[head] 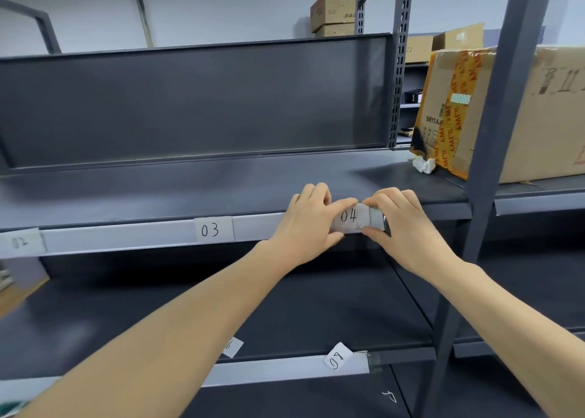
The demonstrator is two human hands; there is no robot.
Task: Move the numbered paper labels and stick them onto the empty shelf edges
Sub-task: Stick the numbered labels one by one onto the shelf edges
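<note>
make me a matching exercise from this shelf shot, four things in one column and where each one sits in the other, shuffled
Things:
1. label 04
2. label 03
3. label 08
4. crumpled paper

Places:
A. on the lower shelf edge, tilted
B. on the shelf top beside the taped cardboard box
C. pressed between the left hand and the right hand
D. flat on the upper shelf edge, left of the hands

Pairs: 1-C, 2-D, 3-A, 4-B

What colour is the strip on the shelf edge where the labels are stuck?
Light grey strip, against the dark grey shelf; head view.
</note>
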